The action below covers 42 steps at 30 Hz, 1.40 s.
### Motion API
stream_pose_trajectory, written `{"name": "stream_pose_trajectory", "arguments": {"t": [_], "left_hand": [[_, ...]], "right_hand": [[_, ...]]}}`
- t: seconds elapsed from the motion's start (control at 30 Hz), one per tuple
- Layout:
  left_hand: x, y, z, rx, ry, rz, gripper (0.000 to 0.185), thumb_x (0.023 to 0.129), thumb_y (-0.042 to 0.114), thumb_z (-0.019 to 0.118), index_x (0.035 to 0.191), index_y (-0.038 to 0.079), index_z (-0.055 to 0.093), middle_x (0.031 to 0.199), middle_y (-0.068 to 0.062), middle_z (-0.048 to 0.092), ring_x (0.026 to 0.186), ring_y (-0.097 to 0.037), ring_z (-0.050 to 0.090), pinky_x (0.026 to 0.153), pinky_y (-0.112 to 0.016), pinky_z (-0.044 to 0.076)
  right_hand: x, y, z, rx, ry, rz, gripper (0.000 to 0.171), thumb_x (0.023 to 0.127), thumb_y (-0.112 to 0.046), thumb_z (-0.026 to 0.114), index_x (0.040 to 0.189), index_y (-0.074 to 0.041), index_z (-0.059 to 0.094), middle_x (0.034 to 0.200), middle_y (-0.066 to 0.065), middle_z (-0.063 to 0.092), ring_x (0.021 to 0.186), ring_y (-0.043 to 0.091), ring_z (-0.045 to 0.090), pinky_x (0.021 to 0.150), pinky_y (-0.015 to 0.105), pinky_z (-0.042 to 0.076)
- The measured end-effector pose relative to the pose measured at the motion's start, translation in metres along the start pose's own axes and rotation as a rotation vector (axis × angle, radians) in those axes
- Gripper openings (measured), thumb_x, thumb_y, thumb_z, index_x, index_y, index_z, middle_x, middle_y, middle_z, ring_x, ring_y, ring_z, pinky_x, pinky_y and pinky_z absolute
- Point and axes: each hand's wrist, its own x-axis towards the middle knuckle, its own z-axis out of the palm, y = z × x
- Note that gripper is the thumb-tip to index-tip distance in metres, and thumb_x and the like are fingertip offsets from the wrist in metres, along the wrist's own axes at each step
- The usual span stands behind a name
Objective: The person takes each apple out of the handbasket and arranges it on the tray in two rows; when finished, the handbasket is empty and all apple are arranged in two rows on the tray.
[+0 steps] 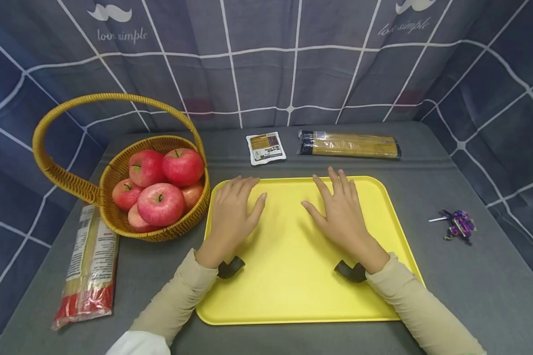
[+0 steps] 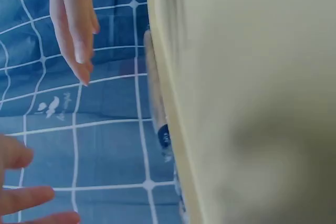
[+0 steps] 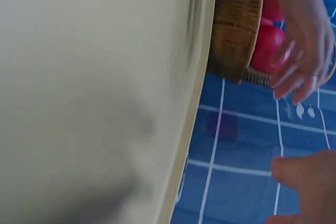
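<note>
We see a yellow tray, rectangular with rounded corners and a low raised rim, lying flat near the front middle of a grey cloth-covered surface; its smooth inside is plain and unmarked. Both hands rest palm-down on the tray's far half: the left hand lies flat near the tray's left edge with its fingers straight and close together and the thumb set apart, and the right hand lies flat toward the middle with its fingers lightly spread, gripping nothing. Beige sleeves cover both forearms, and a dark strap shows at each wrist. Just left of the tray, touching or nearly touching its rim, we note a woven basket with a tall arched handle, filled with red apples. In front of the basket, on the left of the surface, lies a long packet of noodles with a red end. Behind the tray lie a small white sachet and, to its right, a long packet of spaghetti. A purple wrapped sweet lies well apart at the right. A blue-grey cloth with white grid lines and printed lettering encloses the surface behind and at both sides.
</note>
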Motion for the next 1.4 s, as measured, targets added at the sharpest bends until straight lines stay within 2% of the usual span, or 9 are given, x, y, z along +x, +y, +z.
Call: {"name": "stream_pose_trajectory", "arguments": {"t": [0.13, 0.27, 0.37, 0.47, 0.67, 0.8, 1.07, 1.23, 1.4], "left_hand": [[-0.008, -0.004, -0.020, -0.069, 0.228, 0.053, 0.026, 0.084, 0.028, 0.055, 0.097, 0.008, 0.067, 0.093, -0.007, 0.068, 0.093, -0.026, 0.058, 0.083, -0.040, 0.043], [-0.017, -0.011, -0.047, -0.160, 0.440, 0.041, 0.023, 0.083, 0.022, 0.056, 0.089, 0.003, 0.068, 0.084, -0.012, 0.067, 0.080, -0.028, 0.058, 0.074, -0.038, 0.043], [-0.023, -0.021, -0.067, -0.232, 0.629, -0.071, 0.023, 0.081, 0.017, 0.058, 0.089, -0.003, 0.065, 0.087, -0.017, 0.065, 0.085, -0.032, 0.055, 0.081, -0.036, 0.039], [-0.032, -0.042, -0.081, -0.260, 0.729, -0.290, 0.029, 0.080, 0.016, 0.056, 0.099, -0.006, 0.059, 0.107, -0.018, 0.058, 0.106, -0.029, 0.046, 0.095, -0.032, 0.029], [-0.060, -0.097, -0.077, -0.275, 0.671, -0.764, 0.041, 0.088, 0.022, 0.049, 0.126, 0.011, 0.040, 0.133, -0.007, 0.032, 0.128, -0.012, 0.021, 0.107, -0.023, 0.016], [-0.073, -0.120, -0.066, -0.395, 0.605, -0.919, 0.046, 0.092, 0.024, 0.045, 0.134, 0.008, 0.035, 0.138, -0.010, 0.030, 0.131, -0.016, 0.024, 0.108, -0.023, 0.018], [-0.081, -0.136, -0.060, -0.622, 0.581, -0.976, 0.048, 0.094, 0.016, 0.038, 0.140, 0.009, 0.026, 0.147, -0.006, 0.025, 0.135, -0.012, 0.022, 0.110, -0.020, 0.015], [-0.077, -0.123, -0.066, -0.616, 0.585, -0.934, 0.049, 0.093, 0.011, 0.037, 0.139, 0.003, 0.024, 0.146, -0.012, 0.024, 0.135, -0.019, 0.023, 0.112, -0.027, 0.016], [-0.075, -0.119, -0.067, -0.609, 0.595, -0.924, 0.048, 0.093, 0.012, 0.035, 0.139, 0.002, 0.025, 0.146, -0.013, 0.025, 0.134, -0.018, 0.024, 0.111, -0.026, 0.016]], "right_hand": [[0.004, -0.012, 0.003, 0.031, 0.025, -0.070, 0.056, 0.086, -0.044, 0.054, 0.131, -0.012, 0.046, 0.139, 0.022, 0.035, 0.130, 0.040, 0.029, 0.105, 0.055, 0.021], [0.010, -0.026, 0.007, 0.060, 0.044, -0.154, 0.048, 0.086, -0.039, 0.055, 0.126, -0.012, 0.050, 0.131, 0.017, 0.045, 0.121, 0.035, 0.041, 0.103, 0.050, 0.027], [0.014, -0.039, 0.011, 0.070, 0.058, -0.232, 0.045, 0.086, -0.036, 0.055, 0.124, -0.012, 0.052, 0.125, 0.014, 0.051, 0.115, 0.031, 0.047, 0.100, 0.047, 0.031], [0.019, -0.054, 0.015, 0.082, 0.073, -0.313, 0.043, 0.087, -0.034, 0.055, 0.123, -0.012, 0.053, 0.121, 0.012, 0.054, 0.113, 0.029, 0.050, 0.098, 0.044, 0.035], [0.031, -0.091, 0.026, 0.142, 0.083, -0.425, 0.042, 0.087, -0.035, 0.054, 0.124, -0.013, 0.052, 0.122, 0.011, 0.054, 0.111, 0.026, 0.053, 0.096, 0.039, 0.040], [0.042, -0.121, 0.036, 0.256, 0.057, -0.448, 0.048, 0.087, -0.037, 0.054, 0.129, -0.015, 0.046, 0.126, 0.010, 0.050, 0.112, 0.023, 0.052, 0.093, 0.036, 0.043], [0.063, -0.189, 0.055, 0.512, 0.059, -0.466, 0.073, 0.078, -0.047, 0.063, 0.138, -0.019, 0.033, 0.129, 0.005, 0.043, 0.114, 0.013, 0.047, 0.089, 0.023, 0.045], [0.072, -0.223, 0.071, 0.442, 0.137, -0.431, 0.089, 0.067, -0.060, 0.067, 0.140, -0.025, 0.030, 0.125, 0.004, 0.044, 0.108, 0.011, 0.049, 0.080, 0.020, 0.048], [0.077, -0.239, 0.083, 0.319, 0.169, -0.430, 0.085, 0.068, -0.064, 0.061, 0.139, -0.027, 0.033, 0.124, 0.003, 0.047, 0.108, 0.013, 0.048, 0.076, 0.024, 0.050]]}}
